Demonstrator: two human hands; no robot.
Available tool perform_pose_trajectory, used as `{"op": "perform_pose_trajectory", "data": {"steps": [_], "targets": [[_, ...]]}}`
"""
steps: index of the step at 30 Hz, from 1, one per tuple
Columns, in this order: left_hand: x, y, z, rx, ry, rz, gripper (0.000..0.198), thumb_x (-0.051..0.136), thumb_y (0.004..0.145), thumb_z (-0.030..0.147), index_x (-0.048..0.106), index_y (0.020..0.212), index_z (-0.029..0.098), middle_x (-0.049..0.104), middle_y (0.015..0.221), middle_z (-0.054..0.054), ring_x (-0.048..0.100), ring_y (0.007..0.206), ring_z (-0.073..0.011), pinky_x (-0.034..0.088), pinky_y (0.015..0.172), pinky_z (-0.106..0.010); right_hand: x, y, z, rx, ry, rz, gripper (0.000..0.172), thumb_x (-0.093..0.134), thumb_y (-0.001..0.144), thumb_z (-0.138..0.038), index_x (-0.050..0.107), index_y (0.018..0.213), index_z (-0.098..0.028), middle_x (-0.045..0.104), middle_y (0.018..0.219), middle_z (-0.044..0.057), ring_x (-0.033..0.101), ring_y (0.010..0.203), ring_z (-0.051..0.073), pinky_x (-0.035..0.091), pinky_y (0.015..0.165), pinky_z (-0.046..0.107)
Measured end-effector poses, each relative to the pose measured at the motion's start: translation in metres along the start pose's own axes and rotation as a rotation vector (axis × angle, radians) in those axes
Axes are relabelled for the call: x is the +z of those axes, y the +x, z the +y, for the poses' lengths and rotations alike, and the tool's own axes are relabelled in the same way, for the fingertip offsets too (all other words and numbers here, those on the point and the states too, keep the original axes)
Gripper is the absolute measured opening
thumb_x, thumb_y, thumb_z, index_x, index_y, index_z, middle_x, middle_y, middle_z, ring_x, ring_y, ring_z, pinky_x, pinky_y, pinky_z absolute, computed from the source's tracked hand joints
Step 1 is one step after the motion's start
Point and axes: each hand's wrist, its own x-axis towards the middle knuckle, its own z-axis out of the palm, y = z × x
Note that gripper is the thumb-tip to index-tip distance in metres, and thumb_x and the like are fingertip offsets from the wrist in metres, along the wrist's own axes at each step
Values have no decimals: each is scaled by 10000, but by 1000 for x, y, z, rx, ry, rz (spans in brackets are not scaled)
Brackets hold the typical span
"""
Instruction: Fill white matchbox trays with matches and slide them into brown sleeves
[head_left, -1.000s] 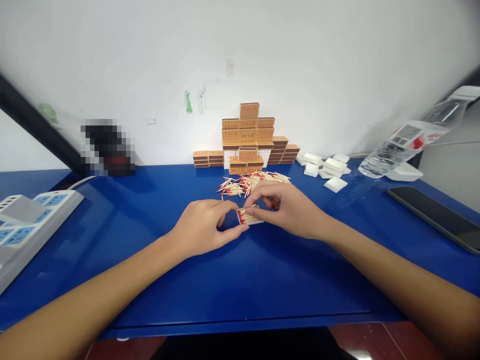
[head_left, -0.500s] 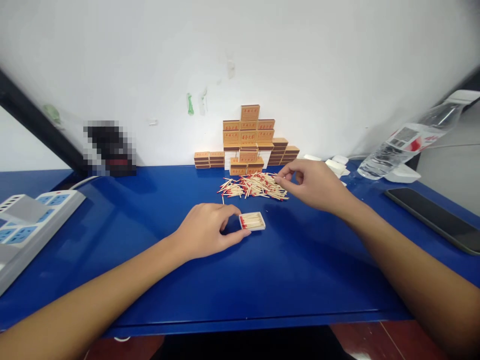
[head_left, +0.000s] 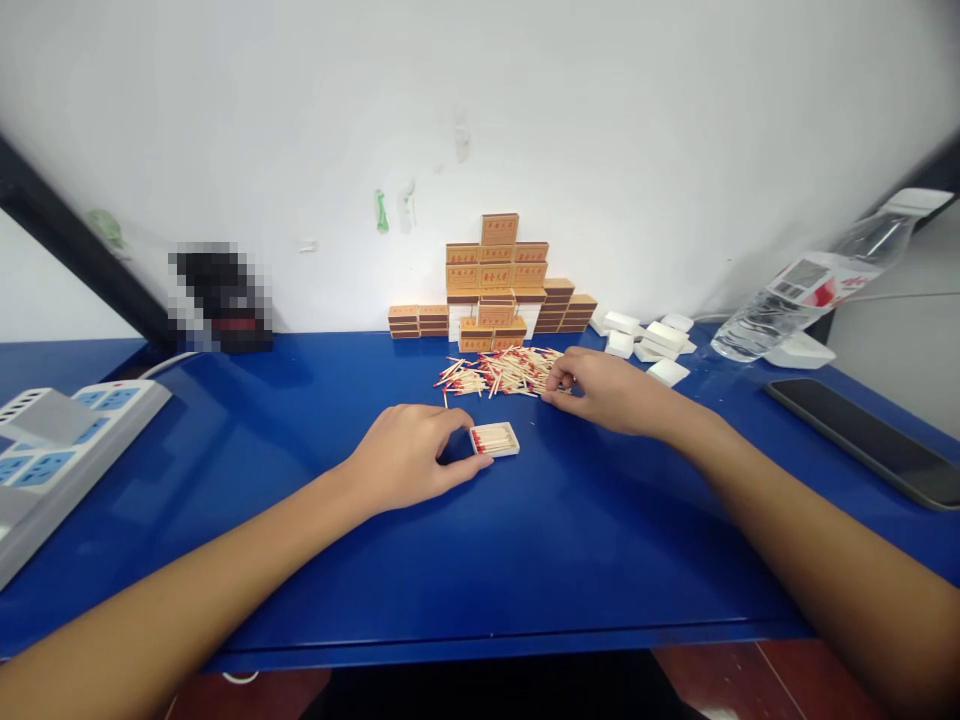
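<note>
My left hand (head_left: pixel 409 458) grips a small white matchbox tray (head_left: pixel 513 453) by its left end, between thumb and fingers. Inside the tray lie several matches (head_left: pixel 495 438) with their red heads to the left. My right hand (head_left: pixel 600 388) is closed in a pinch at the right front of a loose match pile (head_left: pixel 517 370). Whatever its fingertips hold is too small or hidden to make out. Behind the pile, orange-brown matchboxes (head_left: pixel 496 276) are stacked in steps against the wall.
White empty-looking trays (head_left: pixel 664 337) lie behind my right hand. A tilted plastic water bottle (head_left: pixel 806 280) and a dark phone (head_left: pixel 862 440) are at the right. On the left is a power strip (head_left: pixel 97 430). The blue table's front edge (head_left: pixel 487 645) runs below my arms.
My right hand has moved a little down and left, to the front of the pile. The left hand and tray have shifted slightly left. More white trays now show behind the right hand.
</note>
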Motion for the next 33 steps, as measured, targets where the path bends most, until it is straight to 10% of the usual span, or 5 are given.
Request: {"op": "perform_pose_trajectory", "data": {"steps": [19,33], "targets": [[0,0,-1,-6,-6,-1,324,680,947,517,746,1046,215,591,644,38,532,550,-132,322,569,-273,-10,0,0,-112,30,30,121,595,898,-251,643,802,-197,638,851,70,571,764,198,419,706,335],[0,-1,-1,19,-7,9,327,679,948,515,747,1057,213,613,658,32,566,563,-137,356,573,-275,-3,-5,-42,-107,726,-148,167,719,866,-325,595,853,-213,573,721,-34,486,640,117,404,593,276]]}}
